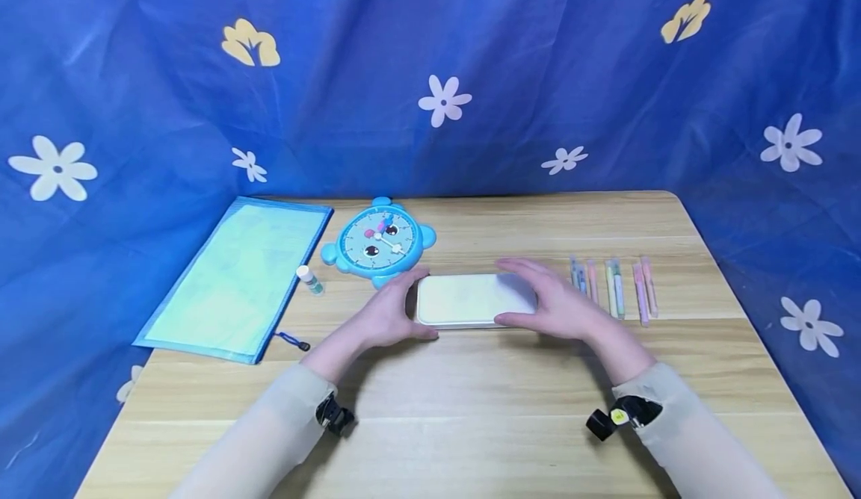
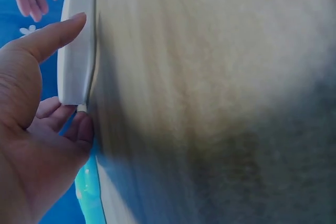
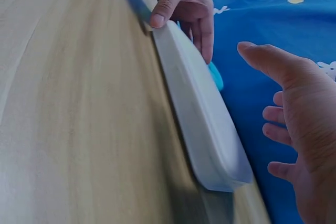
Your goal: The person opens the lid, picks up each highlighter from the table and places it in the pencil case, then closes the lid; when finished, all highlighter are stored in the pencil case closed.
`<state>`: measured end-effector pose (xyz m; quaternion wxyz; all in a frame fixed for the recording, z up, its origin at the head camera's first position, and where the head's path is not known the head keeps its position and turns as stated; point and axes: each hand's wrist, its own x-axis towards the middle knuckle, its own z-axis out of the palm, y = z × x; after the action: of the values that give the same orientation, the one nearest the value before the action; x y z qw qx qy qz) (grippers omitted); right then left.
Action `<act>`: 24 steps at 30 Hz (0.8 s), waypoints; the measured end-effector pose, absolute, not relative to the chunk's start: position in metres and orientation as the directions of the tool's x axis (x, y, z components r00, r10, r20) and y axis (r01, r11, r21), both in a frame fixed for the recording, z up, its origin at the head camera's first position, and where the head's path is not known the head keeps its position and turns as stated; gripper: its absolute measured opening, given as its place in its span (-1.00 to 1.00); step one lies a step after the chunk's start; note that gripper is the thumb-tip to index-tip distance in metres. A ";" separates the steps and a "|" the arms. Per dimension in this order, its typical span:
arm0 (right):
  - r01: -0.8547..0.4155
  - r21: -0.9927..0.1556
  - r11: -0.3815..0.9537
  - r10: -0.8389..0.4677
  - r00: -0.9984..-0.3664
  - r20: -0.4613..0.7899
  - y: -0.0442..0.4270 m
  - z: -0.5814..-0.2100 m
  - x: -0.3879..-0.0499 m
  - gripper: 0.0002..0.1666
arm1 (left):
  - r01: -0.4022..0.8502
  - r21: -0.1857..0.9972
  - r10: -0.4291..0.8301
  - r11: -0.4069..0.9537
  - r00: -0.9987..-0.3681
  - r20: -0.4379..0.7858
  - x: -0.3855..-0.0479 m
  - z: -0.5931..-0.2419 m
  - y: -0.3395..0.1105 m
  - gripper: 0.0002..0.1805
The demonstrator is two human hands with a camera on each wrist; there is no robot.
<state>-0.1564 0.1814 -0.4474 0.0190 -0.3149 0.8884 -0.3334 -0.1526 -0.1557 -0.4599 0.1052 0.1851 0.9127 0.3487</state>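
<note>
A white rounded case [image 1: 460,301] lies flat on the table, its long side facing the person. My left hand [image 1: 390,312] grips its left end; in the left wrist view the thumb lies along the front side of the case [image 2: 79,61] and the fingers curl round behind the end. Over the right end is my right hand [image 1: 558,305], thumb and fingers spread. The right wrist view shows this right hand [image 3: 310,114] apart from the case [image 3: 194,108], holding nothing.
A blue clock [image 1: 363,256] sits just behind the case's left end. Farther left are a glue stick [image 1: 311,280] and a blue-edged zip pouch [image 1: 225,282]. Several pens, among them a pink one [image 1: 640,293], lie right of my right hand. A blue curtain [image 1: 336,110] hangs behind the table.
</note>
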 end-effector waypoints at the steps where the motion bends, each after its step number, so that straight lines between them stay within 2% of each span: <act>1: -0.546 -0.605 0.580 -0.574 -0.800 0.173 0.180 -0.449 -0.157 0.13 | 0.257 0.676 0.407 0.691 -0.911 -0.069 -0.152 -0.461 -0.156 0.30; 12: -0.563 -0.605 0.563 -0.599 -0.782 0.170 0.172 -0.459 -0.160 0.13 | 0.169 0.722 0.366 0.671 -0.922 -0.125 -0.155 -0.474 -0.157 0.28; 24: -0.574 -0.587 0.571 -0.604 -0.778 0.174 0.169 -0.469 -0.163 0.16 | 0.192 0.725 0.382 0.662 -0.918 -0.106 -0.159 -0.478 -0.160 0.25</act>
<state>-0.1627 0.1690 -0.4694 0.0231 -0.3323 0.8860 -0.3226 -0.1590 -0.1603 -0.4782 0.1254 0.1591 0.9029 0.3792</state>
